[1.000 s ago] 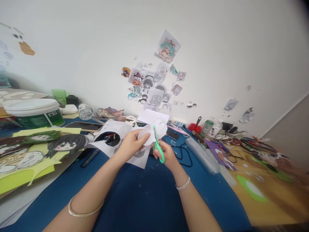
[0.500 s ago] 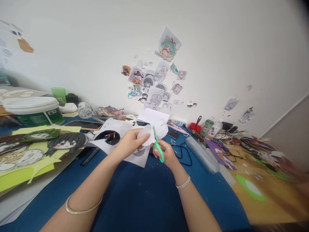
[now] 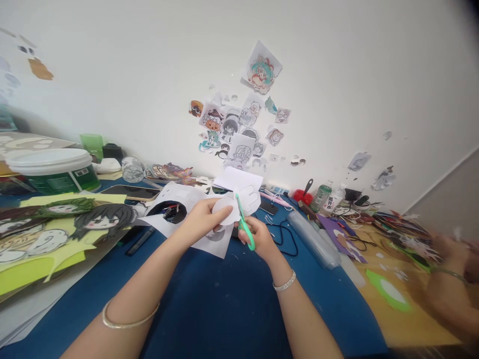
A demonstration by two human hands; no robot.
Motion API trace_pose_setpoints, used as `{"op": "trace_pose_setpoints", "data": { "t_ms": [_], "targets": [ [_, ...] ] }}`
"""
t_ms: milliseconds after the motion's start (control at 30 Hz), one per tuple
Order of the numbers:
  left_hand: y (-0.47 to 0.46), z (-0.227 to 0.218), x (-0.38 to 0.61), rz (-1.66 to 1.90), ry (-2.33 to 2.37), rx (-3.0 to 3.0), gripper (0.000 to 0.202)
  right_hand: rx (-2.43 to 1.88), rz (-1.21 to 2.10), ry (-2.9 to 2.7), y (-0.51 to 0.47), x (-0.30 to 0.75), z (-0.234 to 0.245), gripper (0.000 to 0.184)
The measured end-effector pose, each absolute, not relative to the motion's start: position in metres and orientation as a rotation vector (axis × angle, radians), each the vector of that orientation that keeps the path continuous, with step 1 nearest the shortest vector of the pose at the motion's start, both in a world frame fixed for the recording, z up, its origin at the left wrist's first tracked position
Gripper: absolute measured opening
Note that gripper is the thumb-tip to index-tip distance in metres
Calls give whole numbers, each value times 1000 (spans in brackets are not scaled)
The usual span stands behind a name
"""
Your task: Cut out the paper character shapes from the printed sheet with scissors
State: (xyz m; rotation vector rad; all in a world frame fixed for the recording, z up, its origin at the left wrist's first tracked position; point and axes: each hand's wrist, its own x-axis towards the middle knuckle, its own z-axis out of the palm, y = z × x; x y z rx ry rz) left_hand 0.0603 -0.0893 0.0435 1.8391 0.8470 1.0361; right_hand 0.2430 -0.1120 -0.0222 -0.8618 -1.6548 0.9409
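A piece of white paper (image 3: 226, 203) with drawn outlines is pinched by my left hand (image 3: 209, 214), thumb on top. My right hand (image 3: 258, 233) is closed round the handles of green scissors (image 3: 247, 233). The scissors' blades point up and away from me, against the paper's right part. Another part of the white paper, with a drawn outline (image 3: 249, 198), shows just right of the blades. Below both hands lies a printed sheet (image 3: 219, 244) with a dark cut-out opening on its left. My fingers hide some of the paper and the handle.
Character cut-outs (image 3: 107, 219) on yellow sheets lie at the left, beside a white-lidded tub (image 3: 52, 169). A clear plastic roll (image 3: 312, 239), bottles (image 3: 322, 196) and a red scoop (image 3: 302, 196) stand or lie rightward. Another person's arm (image 3: 449, 286) is at the right edge.
The other person's arm has come further into view at the right. My hands, the paper and the scissors stay nearly in place, with the scissors' handles seeming slightly closer together.
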Motion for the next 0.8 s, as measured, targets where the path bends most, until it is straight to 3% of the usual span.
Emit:
{"op": "trace_pose_setpoints", "data": {
  "t_ms": [300,567,800],
  "targets": [
    [-89,44,67,1186,877,1647,26,-883,950,-1689,-112,243,-23,35],
    [-92,32,81,1098,622,1090,28,-823,958,-1614,-111,237,-22,39],
    [-94,29,84,934,566,1191,30,-813,953,-1429,-112,233,-16,36]
  ]
}}
